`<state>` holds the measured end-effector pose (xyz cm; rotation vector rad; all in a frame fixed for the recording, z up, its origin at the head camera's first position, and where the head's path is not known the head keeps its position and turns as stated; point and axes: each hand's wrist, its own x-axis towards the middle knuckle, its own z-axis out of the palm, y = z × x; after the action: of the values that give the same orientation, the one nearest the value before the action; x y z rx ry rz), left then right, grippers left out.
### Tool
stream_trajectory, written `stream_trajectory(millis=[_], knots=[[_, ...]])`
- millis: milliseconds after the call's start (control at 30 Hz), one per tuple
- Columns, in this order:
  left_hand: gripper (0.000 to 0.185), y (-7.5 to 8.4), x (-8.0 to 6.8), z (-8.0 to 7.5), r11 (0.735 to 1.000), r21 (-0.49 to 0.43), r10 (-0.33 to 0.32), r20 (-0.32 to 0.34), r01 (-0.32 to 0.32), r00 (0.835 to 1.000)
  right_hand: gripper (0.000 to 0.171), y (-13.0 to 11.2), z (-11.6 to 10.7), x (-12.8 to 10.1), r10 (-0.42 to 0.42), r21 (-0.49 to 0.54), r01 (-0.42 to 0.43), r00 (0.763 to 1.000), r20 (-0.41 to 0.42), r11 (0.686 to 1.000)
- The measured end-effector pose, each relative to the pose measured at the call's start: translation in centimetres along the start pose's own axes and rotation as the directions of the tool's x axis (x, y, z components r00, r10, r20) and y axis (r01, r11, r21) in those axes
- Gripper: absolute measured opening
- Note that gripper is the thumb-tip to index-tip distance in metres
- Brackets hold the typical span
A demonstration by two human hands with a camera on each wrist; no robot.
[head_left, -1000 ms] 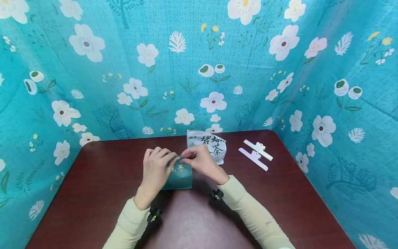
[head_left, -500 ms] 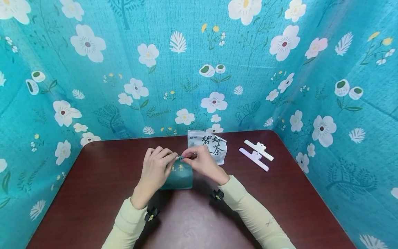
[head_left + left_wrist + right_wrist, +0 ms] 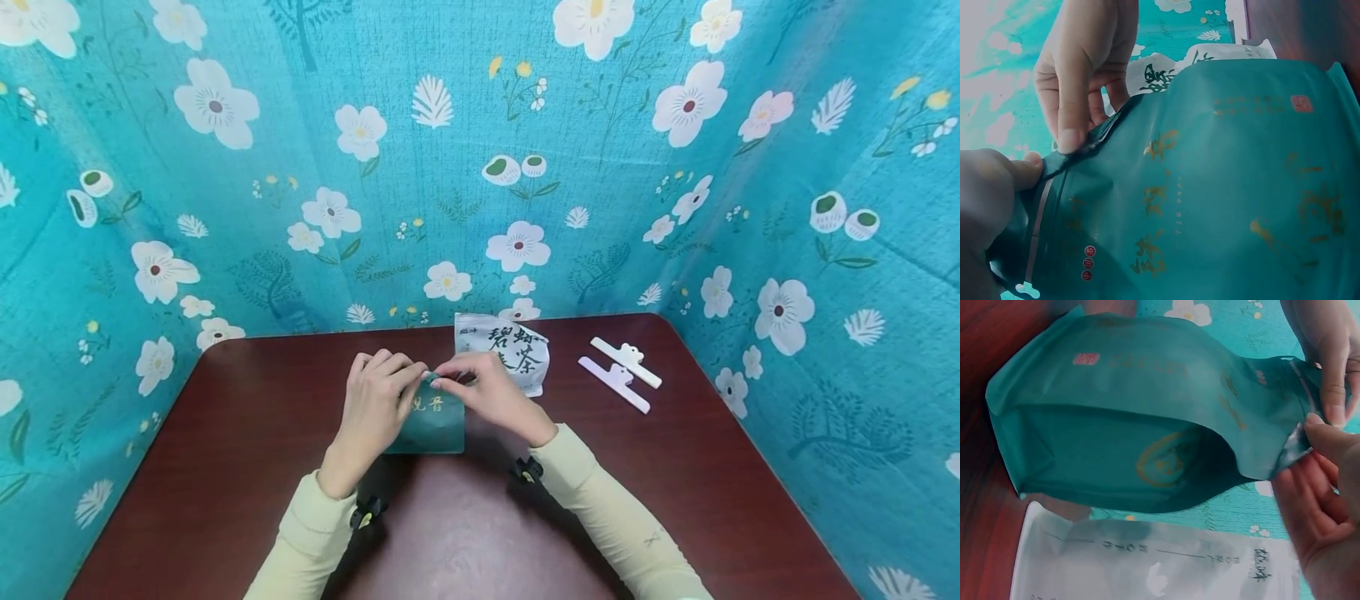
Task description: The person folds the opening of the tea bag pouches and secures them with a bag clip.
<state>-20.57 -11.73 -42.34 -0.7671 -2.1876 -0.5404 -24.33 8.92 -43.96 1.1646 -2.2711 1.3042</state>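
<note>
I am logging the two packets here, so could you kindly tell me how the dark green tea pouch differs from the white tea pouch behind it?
The dark green foil tea pouch carries gold lettering; the white tea pouch carries large black characters. The left hand and right hand both pinch the green pouch's top edge, while the white pouch lies untouched on the dark red table, farther from the person. Both are soft tea packets.
</note>
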Motion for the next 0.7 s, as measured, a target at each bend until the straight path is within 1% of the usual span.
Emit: stream_trajectory(millis=[133, 233, 333, 433, 600, 700], knots=[[0.010, -0.2, 0.3, -0.3, 1.000, -0.002, 0.010, 0.006, -0.010, 1.000, 0.007, 0.6, 0.4, 0.3, -0.073, -0.048, 0.071, 0.997, -0.027, 0.996], [0.014, -0.4, 0.3, -0.5, 1.000, -0.029, 0.010, -0.010, -0.010, 1.000, 0.005, 0.9, 0.7, 0.4, -0.100, -0.057, 0.098, 0.994, -0.036, 0.994], [0.016, -0.5, 0.2, -0.6, 0.999, -0.052, 0.007, -0.034, -0.009, 0.999, 0.004, 1.1, 0.8, 0.3, -0.104, -0.059, 0.101, 0.994, -0.045, 0.993], [0.013, -0.4, 0.4, -0.5, 0.999, -0.046, 0.000, -0.048, -0.002, 0.999, 0.006, 1.1, 0.7, 0.4, -0.084, -0.030, 0.083, 0.995, -0.053, 0.996], [0.012, -0.1, 0.6, -0.3, 0.999, -0.028, -0.034, -0.058, 0.032, 0.998, 0.010, 0.7, 0.5, 0.3, 0.007, 0.063, -0.003, 0.998, -0.062, 0.998], [0.012, 0.1, 0.4, -0.2, 0.999, -0.018, -0.041, -0.068, 0.040, 0.997, 0.011, 0.8, 0.7, -0.1, 0.032, 0.072, -0.027, 0.997, -0.074, 0.997]])
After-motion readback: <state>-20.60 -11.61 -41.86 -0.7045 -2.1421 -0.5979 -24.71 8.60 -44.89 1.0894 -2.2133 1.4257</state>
